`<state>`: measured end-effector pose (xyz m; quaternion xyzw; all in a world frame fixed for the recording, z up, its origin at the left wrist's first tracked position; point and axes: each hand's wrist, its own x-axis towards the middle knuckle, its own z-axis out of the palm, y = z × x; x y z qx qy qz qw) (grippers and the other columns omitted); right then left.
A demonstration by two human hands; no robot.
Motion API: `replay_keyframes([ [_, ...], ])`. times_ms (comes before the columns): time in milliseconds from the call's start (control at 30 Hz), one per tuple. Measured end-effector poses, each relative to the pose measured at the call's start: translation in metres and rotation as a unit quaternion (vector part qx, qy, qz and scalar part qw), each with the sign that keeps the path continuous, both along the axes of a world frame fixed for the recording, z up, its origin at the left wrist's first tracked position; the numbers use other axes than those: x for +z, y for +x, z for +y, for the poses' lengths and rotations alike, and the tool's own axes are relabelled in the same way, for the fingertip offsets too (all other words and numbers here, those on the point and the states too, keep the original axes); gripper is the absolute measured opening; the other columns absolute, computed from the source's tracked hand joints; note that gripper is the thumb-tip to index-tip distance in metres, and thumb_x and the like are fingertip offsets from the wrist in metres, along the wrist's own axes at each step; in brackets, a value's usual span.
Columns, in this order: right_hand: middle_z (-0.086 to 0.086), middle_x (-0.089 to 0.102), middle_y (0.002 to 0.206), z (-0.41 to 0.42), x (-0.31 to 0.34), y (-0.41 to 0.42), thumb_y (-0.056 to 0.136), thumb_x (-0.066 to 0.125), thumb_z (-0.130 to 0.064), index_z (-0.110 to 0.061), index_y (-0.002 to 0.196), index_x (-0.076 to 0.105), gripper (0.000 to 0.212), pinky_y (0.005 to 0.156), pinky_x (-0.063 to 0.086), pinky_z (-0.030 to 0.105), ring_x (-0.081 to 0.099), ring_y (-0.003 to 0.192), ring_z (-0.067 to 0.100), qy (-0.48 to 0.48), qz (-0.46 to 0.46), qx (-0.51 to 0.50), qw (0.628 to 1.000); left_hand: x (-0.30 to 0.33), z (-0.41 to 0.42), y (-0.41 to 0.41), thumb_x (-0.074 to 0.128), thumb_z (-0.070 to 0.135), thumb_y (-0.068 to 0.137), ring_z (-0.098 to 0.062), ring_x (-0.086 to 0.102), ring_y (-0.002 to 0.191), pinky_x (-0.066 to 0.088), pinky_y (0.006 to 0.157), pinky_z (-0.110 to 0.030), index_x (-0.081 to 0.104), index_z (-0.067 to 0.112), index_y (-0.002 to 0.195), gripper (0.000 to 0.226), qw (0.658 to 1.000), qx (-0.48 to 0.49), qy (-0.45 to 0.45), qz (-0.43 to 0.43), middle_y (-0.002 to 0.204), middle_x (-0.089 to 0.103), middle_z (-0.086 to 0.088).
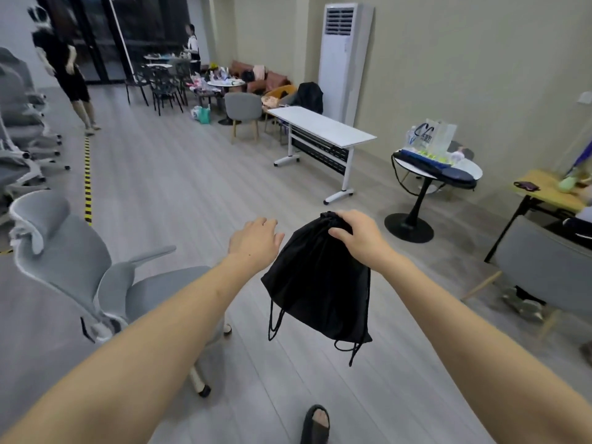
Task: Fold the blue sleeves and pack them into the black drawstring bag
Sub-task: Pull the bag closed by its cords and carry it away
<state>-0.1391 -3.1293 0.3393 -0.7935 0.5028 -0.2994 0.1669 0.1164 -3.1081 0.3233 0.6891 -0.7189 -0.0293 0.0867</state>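
- Black drawstring bag (315, 283) is held up in mid-air over the floor (179, 187), gripped at its gathered neck by the right hand (358, 233) — fingers closed over the bunched top.
- Left hand (254, 240) is empty, fingers loosely spread, just beside the bag's upper left edge, not touching it.
- Bag is judged light and fully limp — thin matte woven fabric, hanging flat with a slight sag; little bulk is visible inside, contents cannot be told.
- Cords (275, 322) dangle in loops from the lower corners; thin, braided-looking, likely to snag.
- Best hold is judged to be the cinched neck or the hem on both sides of the mouth; body fabric would just slump if pinched.
- Blue sleeves are not identifiable in view.
- Mouth appears drawn shut; two hands would be needed to spread it.
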Motion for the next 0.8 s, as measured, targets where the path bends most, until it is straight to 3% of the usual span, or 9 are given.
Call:
replay_keyframes([
  [233, 0.005, 0.069, 0.103, -0.246, -0.002, 0.025, 0.099, 0.063, -0.028, -0.015, 0.111, 0.069, 0.019, 0.089, 0.046, 0.038, 0.059, 0.1, 0.022, 0.003, 0.007, 0.025, 1.0, 0.0, -0.232, 0.023, 0.028, 0.043, 0.106, -0.029, 0.048, 0.127, 0.048, 0.092, -0.047, 0.043, 0.02, 0.144, 0.047, 0.999, 0.041, 0.001, 0.014, 0.145, 0.048, -0.001],
  [467, 0.004, 0.066, 0.105, -0.459, 0.01, 0.072, 0.099, 0.063, -0.026, -0.017, 0.122, 0.067, 0.025, 0.086, 0.039, 0.033, 0.057, 0.102, 0.021, -0.007, 0.027, 0.051, 0.998, 0.002, -0.43, 0.061, 0.028, 0.043, 0.107, -0.027, 0.047, 0.13, 0.047, 0.092, -0.044, 0.039, 0.023, 0.149, 0.048, 0.998, 0.057, -0.008, 0.032, 0.148, 0.046, 0.0],
  [600, 0.0, 0.064, 0.104, -0.589, 0.007, 0.104, 0.1, 0.059, -0.029, -0.024, 0.117, 0.065, 0.019, 0.085, 0.038, 0.033, 0.056, 0.102, 0.02, -0.015, 0.037, 0.053, 0.998, -0.014, -0.55, 0.096, 0.028, 0.044, 0.106, -0.026, 0.048, 0.129, 0.046, 0.091, -0.042, 0.04, 0.025, 0.148, 0.047, 0.997, 0.066, -0.006, 0.03, 0.148, 0.046, 0.001],
  [800, 0.0, 0.064, 0.114, -0.783, -0.002, 0.167, 0.102, 0.055, -0.029, -0.022, 0.123, 0.063, 0.023, 0.098, 0.044, 0.039, 0.055, 0.111, 0.02, -0.018, 0.049, 0.028, 0.998, -0.024, -0.753, 0.177, 0.029, 0.043, 0.106, -0.027, 0.048, 0.129, 0.047, 0.093, -0.045, 0.043, 0.022, 0.145, 0.046, 0.996, 0.069, -0.018, 0.044, 0.145, 0.048, 0.0],
])
